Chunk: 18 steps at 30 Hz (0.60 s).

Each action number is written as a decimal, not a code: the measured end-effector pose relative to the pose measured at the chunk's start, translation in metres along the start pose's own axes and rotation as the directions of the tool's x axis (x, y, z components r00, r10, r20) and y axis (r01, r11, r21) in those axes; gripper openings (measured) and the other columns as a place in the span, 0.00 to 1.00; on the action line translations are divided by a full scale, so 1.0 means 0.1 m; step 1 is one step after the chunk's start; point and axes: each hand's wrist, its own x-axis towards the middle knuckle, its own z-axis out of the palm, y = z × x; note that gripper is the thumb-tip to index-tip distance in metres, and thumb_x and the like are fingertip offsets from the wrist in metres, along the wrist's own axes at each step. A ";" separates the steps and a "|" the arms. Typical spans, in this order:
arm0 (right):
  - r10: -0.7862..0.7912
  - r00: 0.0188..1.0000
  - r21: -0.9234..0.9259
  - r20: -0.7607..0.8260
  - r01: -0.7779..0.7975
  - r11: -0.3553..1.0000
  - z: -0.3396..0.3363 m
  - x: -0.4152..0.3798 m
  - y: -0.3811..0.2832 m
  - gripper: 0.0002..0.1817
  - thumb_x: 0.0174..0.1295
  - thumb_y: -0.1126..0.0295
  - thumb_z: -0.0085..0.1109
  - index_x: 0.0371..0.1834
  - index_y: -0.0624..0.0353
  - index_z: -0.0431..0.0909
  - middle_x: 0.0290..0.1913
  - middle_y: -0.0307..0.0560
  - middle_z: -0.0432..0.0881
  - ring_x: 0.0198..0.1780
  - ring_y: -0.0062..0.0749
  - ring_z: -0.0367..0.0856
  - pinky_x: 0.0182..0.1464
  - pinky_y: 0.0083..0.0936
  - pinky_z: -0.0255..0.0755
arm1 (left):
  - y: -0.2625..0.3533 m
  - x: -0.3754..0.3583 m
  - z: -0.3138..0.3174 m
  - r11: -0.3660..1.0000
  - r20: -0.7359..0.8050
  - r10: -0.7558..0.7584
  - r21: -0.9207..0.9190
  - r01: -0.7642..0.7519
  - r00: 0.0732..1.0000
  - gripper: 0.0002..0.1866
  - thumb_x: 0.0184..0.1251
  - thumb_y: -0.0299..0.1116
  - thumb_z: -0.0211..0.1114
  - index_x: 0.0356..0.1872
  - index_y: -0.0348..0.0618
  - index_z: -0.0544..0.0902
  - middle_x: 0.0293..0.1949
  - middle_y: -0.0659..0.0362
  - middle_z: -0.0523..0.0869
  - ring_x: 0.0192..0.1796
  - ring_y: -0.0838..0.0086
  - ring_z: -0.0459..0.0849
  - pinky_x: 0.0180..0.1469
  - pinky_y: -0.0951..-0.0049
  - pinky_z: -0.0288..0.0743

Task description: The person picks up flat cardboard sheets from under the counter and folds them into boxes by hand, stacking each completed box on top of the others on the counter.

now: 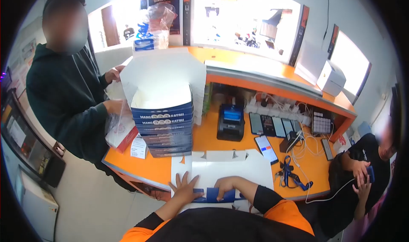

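Note:
A flat cardboard box blank (230,167), white inside with blue printed panels, lies at the counter's near edge in front of me. My left hand (186,191) rests on its left side with fingers spread, the thumb side by a blue panel. Bent at the fingers, my right hand (226,187) grips the blue flap (226,195) at the near edge; its fingertips are partly hidden. Beyond my left hand rises a tall stack of folded blue-and-white boxes (166,127), the top one open. Behind the stack stand large white cardboard sheets (166,67).
At the left, a person in a dark hoodie (64,92) handles a plastic bag (121,131). A black receipt printer (231,122), several phones (266,148), keys with a blue lanyard (289,173) and cables lie on the orange counter. Another person (362,169) holds a phone at right.

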 end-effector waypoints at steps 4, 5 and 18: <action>0.051 0.999 0.053 0.020 -0.052 0.997 -0.04 -0.10 -0.10 0.21 0.40 0.60 0.69 0.35 0.64 0.81 0.30 0.48 0.83 0.31 0.34 0.80 0.35 0.28 0.71 | 0.01 0.01 -0.02 1.000 0.001 0.018 -0.009 -0.018 1.000 0.43 0.46 0.62 0.63 0.66 0.63 0.59 0.69 0.51 0.47 0.70 0.45 0.32 0.56 0.26 0.22; 0.050 0.999 0.085 0.009 -0.051 0.995 -0.02 -0.12 -0.10 0.21 0.40 0.60 0.69 0.35 0.64 0.81 0.30 0.48 0.83 0.31 0.34 0.80 0.35 0.28 0.71 | 0.02 0.00 -0.04 1.000 -0.003 0.017 -0.018 -0.017 1.000 0.43 0.46 0.61 0.63 0.66 0.62 0.59 0.69 0.51 0.48 0.70 0.46 0.33 0.56 0.26 0.22; -0.042 0.955 0.020 -0.293 0.050 0.999 0.18 -0.76 -0.55 0.26 0.44 0.57 0.67 0.43 0.63 0.77 0.36 0.53 0.82 0.38 0.38 0.80 0.43 0.29 0.71 | 0.06 -0.29 -0.15 0.760 -0.151 0.124 -0.621 -0.192 0.981 0.19 0.60 0.45 0.59 0.37 0.37 0.81 0.33 0.51 0.84 0.36 0.60 0.81 0.42 0.68 0.72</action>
